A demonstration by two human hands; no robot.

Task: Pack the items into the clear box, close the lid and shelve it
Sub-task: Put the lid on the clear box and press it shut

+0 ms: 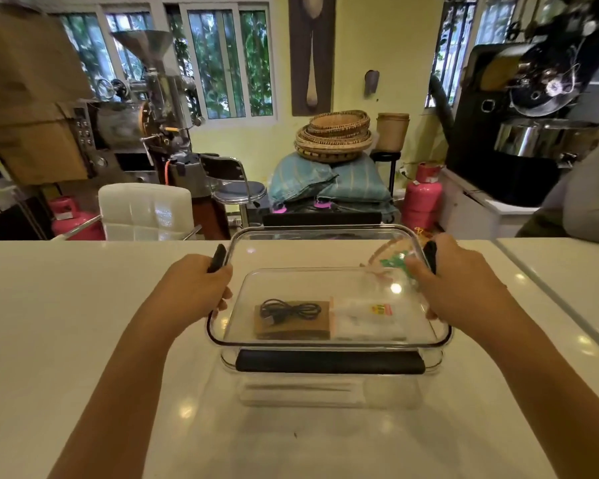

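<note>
Both hands, left [191, 288] and right [460, 281], grip the lid [329, 340] (side latches) over the clear box [329, 392].

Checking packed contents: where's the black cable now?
Head view: black cable lies coiled on a brown card inside the clear box, left half, beside a white packet.

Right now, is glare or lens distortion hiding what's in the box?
Head view: ceiling lights glint on the lid and counter, one bright spot above the white packet; the cable stays readable. Wide-angle bending curves the counter's far edge and the windows. The green item by the right hand is smeared.
</note>
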